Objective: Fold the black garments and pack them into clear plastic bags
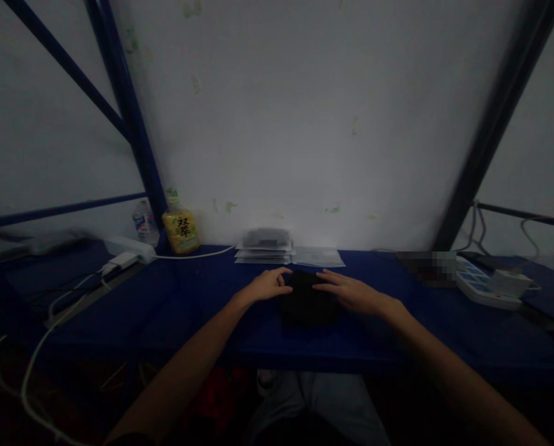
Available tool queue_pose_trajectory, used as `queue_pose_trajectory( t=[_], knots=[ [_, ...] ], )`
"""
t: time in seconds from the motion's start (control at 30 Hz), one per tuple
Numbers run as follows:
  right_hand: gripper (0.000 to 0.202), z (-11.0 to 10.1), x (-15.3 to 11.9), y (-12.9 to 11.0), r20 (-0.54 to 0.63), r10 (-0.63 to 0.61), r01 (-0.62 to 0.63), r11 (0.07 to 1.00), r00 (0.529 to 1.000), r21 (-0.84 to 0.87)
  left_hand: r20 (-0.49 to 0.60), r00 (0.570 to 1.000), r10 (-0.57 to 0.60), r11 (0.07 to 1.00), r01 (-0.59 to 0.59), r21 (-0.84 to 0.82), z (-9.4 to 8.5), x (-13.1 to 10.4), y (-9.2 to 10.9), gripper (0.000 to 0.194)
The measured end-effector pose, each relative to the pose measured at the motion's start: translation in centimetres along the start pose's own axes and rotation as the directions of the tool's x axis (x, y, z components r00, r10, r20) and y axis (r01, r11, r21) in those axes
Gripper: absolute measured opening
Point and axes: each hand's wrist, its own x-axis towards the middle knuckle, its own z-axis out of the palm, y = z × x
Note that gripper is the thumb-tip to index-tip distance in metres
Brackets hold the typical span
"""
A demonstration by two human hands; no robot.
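Observation:
A dark black item [309, 303], soft-looking and roughly square, lies flat on the blue table in front of me; it is too dark to tell whether it is folded cloth or a pouch. My left hand [268, 286] touches its upper left edge, thumb and index finger curved and apart. On the other side, my right hand [346, 291] rests over its upper right edge with fingers stretched and slightly spread. The undersides of the fingers are hidden.
Behind the hands, a stack of clear plastic packets [264, 244] sits against the wall, beside a flat packet [318, 256]. A yellow drink bottle [181, 229] and a clear bottle [145, 223] stand left. Power strips lie left [131, 248] and right [484, 285], with cables.

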Motion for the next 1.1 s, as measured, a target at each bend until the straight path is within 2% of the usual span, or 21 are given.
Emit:
queue_pose_trajectory(
  t=[0.1, 0.23, 0.3, 0.33, 0.4, 0.47, 0.53, 0.6, 0.63, 0.7, 0.77, 0.87, 0.9, 0.93, 0.97, 1.0, 1.03, 1.1],
  knots=[
    [0.061, 1.3, -0.9, 0.9, -0.014, -0.09, 0.088, 0.989, 0.996, -0.117, 0.005, 0.999, 0.037, 0.999, -0.037, -0.004, 0.5, 0.7, 0.1, 0.049],
    [0.054, 2.5, 0.3, -0.3, -0.007, -0.261, 0.257, 0.954, 0.965, -0.153, 0.053, 0.996, 0.069, 0.998, -0.069, -0.017, 1.2, 2.4, 0.8, 0.047],
    [0.05, 2.9, 1.0, -0.8, -0.008, -0.278, 0.274, 0.95, 0.96, -0.148, 0.109, 0.987, 0.12, 0.992, -0.124, 0.036, 1.4, 3.6, 1.3, 0.042],
    [0.049, 3.0, 1.3, -0.8, -0.016, -0.263, 0.259, 0.955, 0.965, -0.143, 0.112, 0.98, 0.164, 0.98, -0.174, 0.093, 1.5, 4.3, 1.6, 0.037],
    [0.049, 3.1, 1.3, -0.5, -0.027, -0.214, 0.209, 0.97, 0.976, -0.123, 0.049, 0.964, 0.262, 0.931, -0.266, 0.25, 1.8, 6.0, 2.1, 0.03],
    [0.052, 2.8, 0.9, 0.0, -0.03, -0.148, 0.144, 0.985, 0.989, -0.094, -0.036, 0.95, 0.309, 0.874, -0.269, 0.405, 2.3, 7.7, 2.7, 0.033],
    [0.053, 2.2, 0.2, 0.8, -0.044, -0.044, 0.041, 0.997, 0.998, -0.064, -0.061, 0.967, 0.247, 0.849, -0.186, 0.495, 3.0, 9.3, 3.3, 0.042],
    [0.052, 1.3, -0.7, 1.8, -0.087, 0.122, -0.125, 0.992, 0.989, -0.028, -0.049, 0.988, 0.147, 0.844, -0.099, 0.526, 3.6, 10.4, 3.8, 0.044],
    [0.048, 0.7, -1.1, 2.3, -0.115, 0.219, -0.22, 0.975, 0.969, -0.001, -0.051, 0.993, 0.11, 0.846, -0.066, 0.529, 3.9, 10.8, 4.0, 0.042],
    [0.038, -0.4, -1.8, 3.5, -0.188, 0.402, -0.396, 0.916, 0.896, 0.067, -0.063, 0.995, 0.082, 0.852, -0.037, 0.522, 4.2, 11.0, 4.3, 0.035],
    [0.029, -1.4, -2.3, 4.6, -0.296, 0.547, -0.53, 0.836, 0.783, 0.144, -0.07, 0.994, 0.086, 0.853, -0.037, 0.521, 4.2, 10.7, 4.8, 0.031],
    [0.036, -2.8, -2.2, 5.2, -0.475, 0.672, -0.671, 0.712, 0.568, 0.207, -0.025, 0.991, 0.133, 0.854, -0.102, 0.509, 4.0, 9.7, 5.6, 0.032],
    [0.039, -3.2, -1.9, 5.0, -0.509, 0.69, -0.709, 0.676, 0.514, 0.201, 0.01, 0.988, 0.157, 0.856, -0.141, 0.498, 3.9, 9.3, 5.9, 0.034],
    [0.041, -3.4, -1.5, 4.7, -0.527, 0.701, -0.742, 0.646, 0.481, 0.182, 0.049, 0.982, 0.185, 0.855, -0.185, 0.484, 3.9, 8.9, 6.2, 0.036],
    [0.041, -3.7, -1.0, 4.2, -0.53, 0.705, -0.765, 0.626, 0.472, 0.151, 0.086, 0.973, 0.215, 0.851, -0.23, 0.472, 3.9, 8.5, 6.4, 0.038],
    [0.04, -3.8, -0.4, 3.7, -0.522, 0.702, -0.778, 0.619, 0.484, 0.111, 0.118, 0.962, 0.245, 0.844, -0.272, 0.462, 3.9, 8.1, 6.6, 0.038],
    [0.039, -3.8, 0.3, 3.2, -0.51, 0.693, -0.779, 0.623, 0.509, 0.07, 0.143, 0.951, 0.274, 0.833, -0.309, 0.458, 4.0, 7.9, 6.8, 0.038],
    [0.037, -3.4, 1.6, 2.3, -0.477, 0.652, -0.746, 0.666, 0.589, -0.011, 0.169, 0.931, 0.325, 0.809, -0.366, 0.46, 4.3, 7.6, 6.9, 0.037]
  ],
)
